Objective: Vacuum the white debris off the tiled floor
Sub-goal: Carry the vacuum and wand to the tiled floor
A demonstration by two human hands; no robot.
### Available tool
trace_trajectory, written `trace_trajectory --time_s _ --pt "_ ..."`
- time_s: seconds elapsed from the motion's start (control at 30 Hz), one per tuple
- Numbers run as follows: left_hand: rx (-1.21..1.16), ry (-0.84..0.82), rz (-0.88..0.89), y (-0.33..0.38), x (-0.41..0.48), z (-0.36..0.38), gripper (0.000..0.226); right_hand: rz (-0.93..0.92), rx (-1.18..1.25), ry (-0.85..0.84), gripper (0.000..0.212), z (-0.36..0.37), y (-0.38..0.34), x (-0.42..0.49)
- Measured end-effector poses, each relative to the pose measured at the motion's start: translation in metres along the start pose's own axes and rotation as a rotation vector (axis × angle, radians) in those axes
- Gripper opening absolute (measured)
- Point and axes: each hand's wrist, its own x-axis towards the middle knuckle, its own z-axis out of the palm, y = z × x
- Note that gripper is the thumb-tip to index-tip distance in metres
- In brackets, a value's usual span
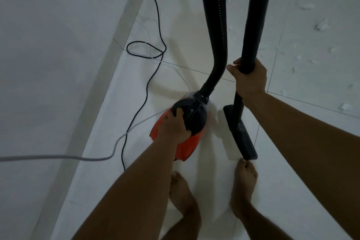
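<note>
Setup step. Left hand (pixel 175 126) curls over the top of the red-and-black canister vacuum cleaner (pixel 190 142). Right hand (pixel 250 79) grips the black rigid wand (pixel 255 15); the flat black floor nozzle (pixel 241 136) sits by the feet. White fluffy debris (pixel 323 25) lies rightward on the pale tiled floor (pixel 187 54), apparently untouched. Next: swing the nozzle there. Canister contents hidden.

The vacuum body (pixel 187 142) is showing bright orange-red under a black top, with a pale grey patch in front. The ribbed hose (pixel 216 25), wand (pixel 255 15) and floor head (pixel 241 134) are showing plain black. The floor (pixel 194 54) is showing white tiles with thin dark joints and faint grey veining, and white debris (pixel 322 25) is speckling it. A black cord (pixel 146 93) and a light grey cord (pixel 58 156) are crossing it.
</note>
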Motion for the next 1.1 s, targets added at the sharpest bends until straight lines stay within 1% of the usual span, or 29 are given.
trace_trajectory --time_s 0.17,0.23,0.37,0.47,0.57,0.73,0.97,1.0,1.03,1.1 --pt "0.104 0.057 0.112 -0.037 -0.016 0.014 0.115 -0.065 0.031 0.02 0.018 0.0 0.007 -0.015" --pt "0.128 0.071 0.165 -0.046 -0.018 0.021 0.121 -0.093 0.064 0.01 0.023 0.004 0.009 -0.02" --pt "0.12 0.127 0.255 -0.057 -0.006 0.03 0.131 -0.09 0.129 -0.007 0.031 0.014 0.015 -0.024" --pt "0.152 0.107 0.265 -0.067 0.001 0.035 0.142 -0.109 0.178 -0.014 0.031 0.015 0.024 -0.03" --pt "0.119 0.157 0.33 -0.074 0.007 0.042 0.15 -0.125 0.221 -0.002 0.033 0.015 0.028 -0.035" --pt "0.106 0.214 0.318 -0.075 0.01 0.048 0.143 -0.125 0.268 -0.034 0.055 0.014 0.031 -0.025" --pt "0.114 0.25 0.362 -0.073 0.004 0.042 0.139 -0.104 0.259 -0.087 0.057 0.016 0.032 -0.008" --pt "0.119 0.23 0.348 -0.073 0.003 0.043 0.136 -0.102 0.259 -0.094 0.058 0.016 0.032 -0.005" --pt "0.114 0.199 0.341 -0.073 0.003 0.042 0.129 -0.101 0.257 -0.102 0.058 0.016 0.032 -0.004" --pt "0.173 0.224 0.34 -0.074 0.007 0.038 0.101 -0.101 0.247 -0.115 0.058 0.018 0.032 0.0"
